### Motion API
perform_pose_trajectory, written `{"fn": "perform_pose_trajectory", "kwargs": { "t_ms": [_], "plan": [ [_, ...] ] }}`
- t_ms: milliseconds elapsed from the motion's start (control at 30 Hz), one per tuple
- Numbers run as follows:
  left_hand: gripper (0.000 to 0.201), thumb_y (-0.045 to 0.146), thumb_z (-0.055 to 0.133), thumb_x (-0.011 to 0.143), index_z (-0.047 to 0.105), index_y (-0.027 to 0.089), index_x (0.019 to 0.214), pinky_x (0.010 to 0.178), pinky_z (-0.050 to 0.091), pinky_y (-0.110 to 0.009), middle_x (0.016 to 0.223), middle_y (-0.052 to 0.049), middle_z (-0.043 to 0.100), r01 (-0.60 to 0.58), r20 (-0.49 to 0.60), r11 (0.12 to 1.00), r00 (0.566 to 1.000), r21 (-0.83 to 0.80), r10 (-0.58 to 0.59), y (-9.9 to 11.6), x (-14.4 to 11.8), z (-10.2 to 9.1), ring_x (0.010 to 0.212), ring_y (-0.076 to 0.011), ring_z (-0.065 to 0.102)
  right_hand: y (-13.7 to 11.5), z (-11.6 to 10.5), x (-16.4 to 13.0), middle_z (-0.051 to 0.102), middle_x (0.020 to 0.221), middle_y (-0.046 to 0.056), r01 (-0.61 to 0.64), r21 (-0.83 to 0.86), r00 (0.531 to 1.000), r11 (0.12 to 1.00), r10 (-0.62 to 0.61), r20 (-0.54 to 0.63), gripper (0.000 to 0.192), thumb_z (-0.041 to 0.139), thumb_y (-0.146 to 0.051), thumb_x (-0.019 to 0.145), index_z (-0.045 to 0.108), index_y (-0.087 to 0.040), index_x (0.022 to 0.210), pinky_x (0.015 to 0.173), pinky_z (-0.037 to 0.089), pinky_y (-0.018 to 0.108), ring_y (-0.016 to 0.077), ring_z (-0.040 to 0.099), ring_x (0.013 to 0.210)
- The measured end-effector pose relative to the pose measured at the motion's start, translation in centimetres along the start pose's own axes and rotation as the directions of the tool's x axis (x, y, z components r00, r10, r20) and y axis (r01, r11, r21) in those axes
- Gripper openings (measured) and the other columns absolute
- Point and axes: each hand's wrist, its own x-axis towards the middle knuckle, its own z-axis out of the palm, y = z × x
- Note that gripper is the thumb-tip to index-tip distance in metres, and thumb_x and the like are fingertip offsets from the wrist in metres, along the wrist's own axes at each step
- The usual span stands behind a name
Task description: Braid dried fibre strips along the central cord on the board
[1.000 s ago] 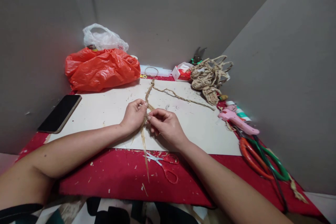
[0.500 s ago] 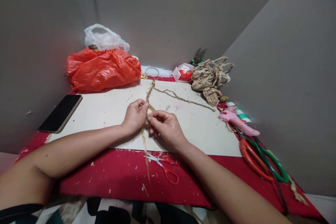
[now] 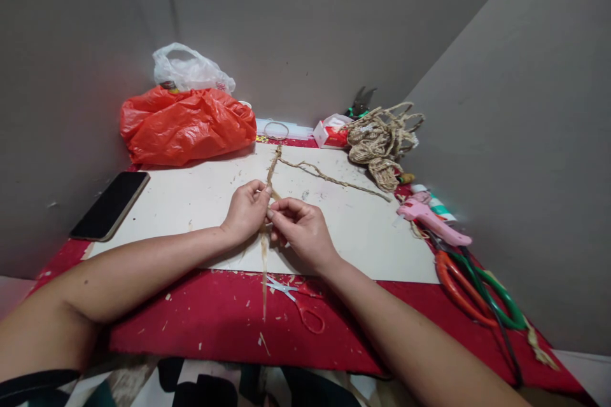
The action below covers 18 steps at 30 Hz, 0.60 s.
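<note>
Left hand (image 3: pixel 245 210) and right hand (image 3: pixel 300 229) meeting mid-board, fingertips pinched on fibre strand (image 3: pixel 263 261) so twist stays tight. Twisted cord (image 3: pixel 273 165) running away over white board (image 3: pixel 191 203); loose end trailing over red cloth (image 3: pixel 214 318). Small scissors (image 3: pixel 296 299) just below, within reach.

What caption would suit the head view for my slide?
Left hand and right hand pinch a tan twisted fibre cord over a pale board, small red-handled scissors nearby.

Dry, rough fibre strands (image 3: pixel 264 248) run through the grip over a matt pale board (image 3: pixel 191 203). Beyond it lies glossy crinkled red plastic bag (image 3: pixel 186 124); nearer, small metal scissors (image 3: pixel 296 299) on red cloth (image 3: pixel 214 324).
</note>
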Motion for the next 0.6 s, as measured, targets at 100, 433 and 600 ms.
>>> {"fn": "perform_pose_trajectory", "kwargs": {
  "t_ms": [100,433,600],
  "plan": [
    [0.019,0.03,0.05,0.083,0.047,0.017,0.069,0.038,0.029,-0.016,0.045,0.006,0.046,0.001,-0.011,1.0,1.0,0.018,-0.001,-0.03,0.01,0.01,0.037,-0.0067,0.042,-0.2,0.09,-0.12,0.053,0.047,-0.004,0.019,-0.025,1.0,1.0,-0.019,-0.009,0.021,0.064,-0.036,0.072,0.058,-0.016,0.072,0.038,0.039,0.02,0.0079,0.047,0.037],
    [0.019,0.033,0.053,0.082,0.047,0.017,0.071,0.036,0.028,-0.016,0.043,0.006,0.047,0.051,0.039,0.996,0.998,-0.067,-0.049,-0.19,-0.02,0.07,0.034,-0.0068,0.043,-0.2,0.07,-0.03,0.055,0.05,-0.004,-0.036,0.047,0.999,0.998,0.035,0.026,0.022,0.065,-0.035,0.071,0.053,-0.017,0.07,0.036,0.037,0.018,0.0066,0.046,0.037],
    [0.019,0.03,0.055,0.08,0.048,0.017,0.069,0.036,0.027,-0.015,0.041,0.007,0.044,0.059,0.023,0.995,0.998,-0.082,-0.057,-0.43,0.12,0.1,0.033,-0.0051,0.038,-0.37,0.16,-0.05,0.051,0.045,-0.005,-0.064,0.042,0.998,0.997,0.064,0.006,0.019,0.064,-0.032,0.071,0.052,-0.017,0.068,0.035,0.035,0.017,0.007,0.045,0.035]
  ]
}}
